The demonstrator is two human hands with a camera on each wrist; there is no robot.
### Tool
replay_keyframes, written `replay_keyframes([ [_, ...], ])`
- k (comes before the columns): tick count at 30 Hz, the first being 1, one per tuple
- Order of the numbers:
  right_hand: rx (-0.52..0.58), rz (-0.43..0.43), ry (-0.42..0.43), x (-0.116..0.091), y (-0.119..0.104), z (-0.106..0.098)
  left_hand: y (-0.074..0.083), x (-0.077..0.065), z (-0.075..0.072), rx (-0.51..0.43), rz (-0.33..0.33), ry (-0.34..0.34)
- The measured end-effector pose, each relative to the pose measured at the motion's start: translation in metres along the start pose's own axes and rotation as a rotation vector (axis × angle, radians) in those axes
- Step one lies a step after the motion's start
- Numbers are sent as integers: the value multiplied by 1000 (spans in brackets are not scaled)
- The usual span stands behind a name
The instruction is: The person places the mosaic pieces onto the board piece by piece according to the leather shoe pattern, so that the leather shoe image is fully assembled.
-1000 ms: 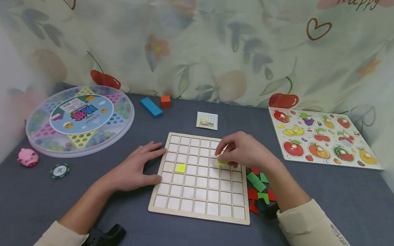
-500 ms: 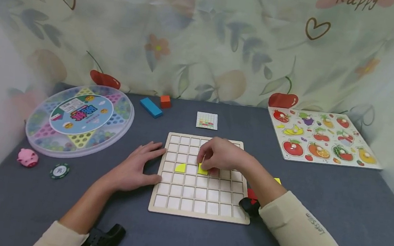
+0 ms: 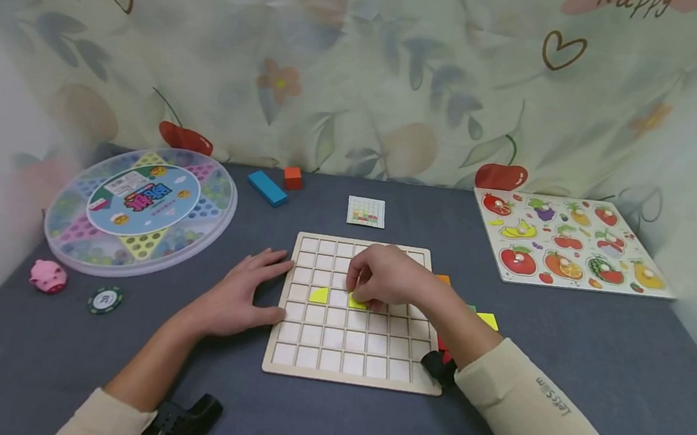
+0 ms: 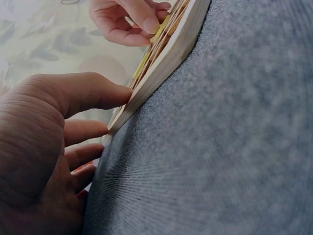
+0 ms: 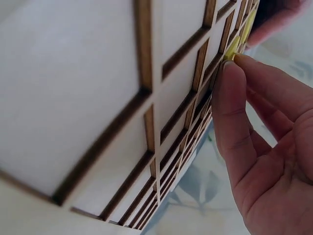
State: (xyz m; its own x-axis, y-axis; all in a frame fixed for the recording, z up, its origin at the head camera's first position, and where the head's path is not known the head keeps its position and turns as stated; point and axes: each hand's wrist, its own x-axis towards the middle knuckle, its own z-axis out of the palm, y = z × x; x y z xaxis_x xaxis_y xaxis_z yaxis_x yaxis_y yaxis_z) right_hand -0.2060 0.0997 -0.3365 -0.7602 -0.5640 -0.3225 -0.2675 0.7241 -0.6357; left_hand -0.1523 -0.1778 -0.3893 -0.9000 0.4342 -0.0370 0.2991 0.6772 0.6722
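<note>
A wooden grid board with pale square cells lies on the dark cloth. My left hand rests along its left edge, thumb and fingertips touching the rim, fingers fairly straight. In the left wrist view the thumb presses the board's side. Over the upper middle cells, my right hand pinches a yellow tile between thumb and fingers, low at a cell. The right wrist view shows this yellow tile at the fingertips. Another yellow tile sits in a cell to its left.
Right of the board lie loose tiles, partly behind my right forearm, among them a yellow tile. A small pattern card lies behind the board. Around stand a round game box, blue block, orange block, pig figure, chip and fruit board.
My right hand has moved left and toward me across the board, carrying the yellow tile down to a cell, and has stayed there since half a second ago. The left hand keeps its place.
</note>
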Motion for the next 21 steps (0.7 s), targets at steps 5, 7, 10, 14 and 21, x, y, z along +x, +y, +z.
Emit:
replay_keyframes([
  [5,-22,8,-2,-1,-4,-1,0,0,0,-1,2,-2],
  [7,-34,9,-4,-2,-4,-1,0,0,0,0,1,-3],
  [10,-46,4,-1,-2,-2,-1,1,1,0,3,2,-1],
  [14,-50,-43,6,-4,4,-2,1,1,0,6,8,1],
  [21,-53,-105,61,-19,14,-18,0,-1,0,2,10,1],
])
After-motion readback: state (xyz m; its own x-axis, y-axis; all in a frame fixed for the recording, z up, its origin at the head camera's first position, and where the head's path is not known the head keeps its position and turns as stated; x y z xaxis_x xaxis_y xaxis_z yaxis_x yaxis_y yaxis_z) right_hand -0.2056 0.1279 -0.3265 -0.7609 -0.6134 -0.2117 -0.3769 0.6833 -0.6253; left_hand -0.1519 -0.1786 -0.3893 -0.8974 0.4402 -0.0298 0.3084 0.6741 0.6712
